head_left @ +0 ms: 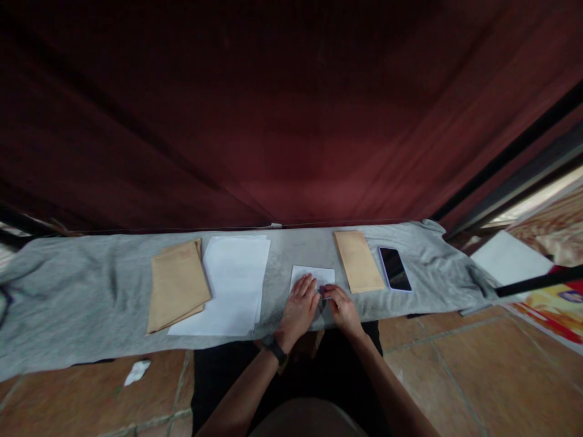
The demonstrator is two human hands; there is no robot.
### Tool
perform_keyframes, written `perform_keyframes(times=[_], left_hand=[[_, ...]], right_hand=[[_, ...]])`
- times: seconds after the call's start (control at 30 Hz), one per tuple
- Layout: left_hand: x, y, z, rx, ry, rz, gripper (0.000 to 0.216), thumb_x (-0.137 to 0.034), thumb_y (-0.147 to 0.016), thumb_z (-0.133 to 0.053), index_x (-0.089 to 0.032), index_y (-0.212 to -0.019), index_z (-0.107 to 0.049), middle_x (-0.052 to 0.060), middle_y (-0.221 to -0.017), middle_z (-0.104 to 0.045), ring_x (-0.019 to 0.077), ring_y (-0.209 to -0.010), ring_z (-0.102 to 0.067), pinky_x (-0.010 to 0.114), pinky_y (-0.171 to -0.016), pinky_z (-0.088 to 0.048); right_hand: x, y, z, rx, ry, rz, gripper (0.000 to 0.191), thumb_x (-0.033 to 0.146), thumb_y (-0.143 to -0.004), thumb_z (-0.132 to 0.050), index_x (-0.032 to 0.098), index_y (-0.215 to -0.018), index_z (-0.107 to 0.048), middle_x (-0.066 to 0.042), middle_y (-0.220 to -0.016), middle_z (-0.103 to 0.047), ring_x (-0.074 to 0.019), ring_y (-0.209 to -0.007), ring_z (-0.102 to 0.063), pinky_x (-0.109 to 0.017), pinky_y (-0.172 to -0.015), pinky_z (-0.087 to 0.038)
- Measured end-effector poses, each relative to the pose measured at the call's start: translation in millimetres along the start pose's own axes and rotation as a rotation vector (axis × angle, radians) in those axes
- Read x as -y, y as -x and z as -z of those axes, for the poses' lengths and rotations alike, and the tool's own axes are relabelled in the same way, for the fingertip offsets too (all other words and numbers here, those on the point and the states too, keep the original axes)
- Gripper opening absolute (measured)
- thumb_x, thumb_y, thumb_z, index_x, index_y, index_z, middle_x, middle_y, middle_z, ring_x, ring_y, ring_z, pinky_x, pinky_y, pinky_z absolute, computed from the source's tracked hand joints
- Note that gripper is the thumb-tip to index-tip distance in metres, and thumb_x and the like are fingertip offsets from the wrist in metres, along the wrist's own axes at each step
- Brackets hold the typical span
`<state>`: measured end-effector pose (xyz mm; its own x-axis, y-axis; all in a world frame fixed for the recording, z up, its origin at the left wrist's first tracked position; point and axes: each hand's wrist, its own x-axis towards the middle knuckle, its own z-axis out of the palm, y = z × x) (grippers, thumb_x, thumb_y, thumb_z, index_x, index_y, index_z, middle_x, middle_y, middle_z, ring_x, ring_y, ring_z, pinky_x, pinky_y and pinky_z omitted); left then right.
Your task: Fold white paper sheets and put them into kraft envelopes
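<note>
A small folded white sheet of paper (314,277) lies on the grey cloth (82,303) in front of me. My left hand (300,306) rests flat on its near edge with the fingers stretched out. My right hand (340,306) is beside it, its fingers curled and pinching the paper's near right edge. A dark band sits on my left wrist (276,350).
A stack of white sheets (232,282) and brown envelopes (177,282) lie to the left. A single brown envelope (358,261) and a black phone (394,269) lie to the right. Dark red curtain hangs behind. A crumpled paper scrap (136,371) lies on the tiled floor.
</note>
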<state>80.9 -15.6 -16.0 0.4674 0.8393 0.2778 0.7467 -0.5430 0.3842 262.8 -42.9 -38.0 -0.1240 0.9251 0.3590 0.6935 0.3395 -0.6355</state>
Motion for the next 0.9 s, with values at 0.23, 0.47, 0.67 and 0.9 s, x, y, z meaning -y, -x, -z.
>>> perform_keyframes(times=[0.23, 0.47, 0.67, 0.9], left_hand=[[-16.2, -13.2, -20.3, 0.062, -0.133, 0.041, 0.050, -0.035, -0.105, -0.032, -0.015, -0.148, -0.047, 0.012, -0.157, -0.045, 0.0272, -0.149, -0.036, 0.051, -0.122, -0.030], [-4.2, -22.4, -26.5, 0.113, -0.191, -0.001, 0.054, -0.028, -0.102, -0.035, -0.010, -0.153, -0.038, 0.018, -0.161, -0.037, 0.0309, -0.151, -0.029, 0.054, -0.121, -0.027], [1.7, -23.0, -25.5, 0.168, -0.242, -0.061, 0.060, -0.026, -0.100, -0.037, -0.013, -0.158, -0.029, 0.014, -0.164, -0.032, 0.0290, -0.154, -0.020, 0.054, -0.125, -0.018], [6.0, -20.2, -19.6, 0.154, -0.217, -0.018, 0.058, -0.034, -0.103, -0.035, -0.014, -0.157, -0.033, 0.015, -0.164, -0.031, 0.0293, -0.154, -0.022, 0.052, -0.126, -0.016]], right_hand=[[7.1, 2.5, 5.2, 0.007, -0.009, -0.048, 0.041, 0.008, -0.087, -0.040, 0.022, -0.110, -0.071, -0.007, -0.122, -0.072, -0.0212, -0.121, -0.063, -0.044, -0.113, -0.046], [15.5, -19.1, -11.2, -0.115, 0.026, -0.193, 0.048, 0.034, -0.106, -0.028, 0.016, -0.136, -0.061, -0.013, -0.140, -0.062, -0.0229, -0.133, -0.055, -0.044, -0.113, -0.044], [19.1, -19.9, -31.0, 0.034, 0.373, -0.163, 0.058, 0.042, -0.108, -0.023, 0.011, -0.152, -0.043, -0.016, -0.155, -0.046, -0.0256, -0.148, -0.036, -0.049, -0.120, -0.027], [13.1, -12.8, -33.1, 0.066, 0.561, -0.159, 0.058, 0.041, -0.108, -0.022, 0.011, -0.154, -0.040, -0.016, -0.159, -0.040, -0.0272, -0.150, -0.032, -0.048, -0.120, -0.024]])
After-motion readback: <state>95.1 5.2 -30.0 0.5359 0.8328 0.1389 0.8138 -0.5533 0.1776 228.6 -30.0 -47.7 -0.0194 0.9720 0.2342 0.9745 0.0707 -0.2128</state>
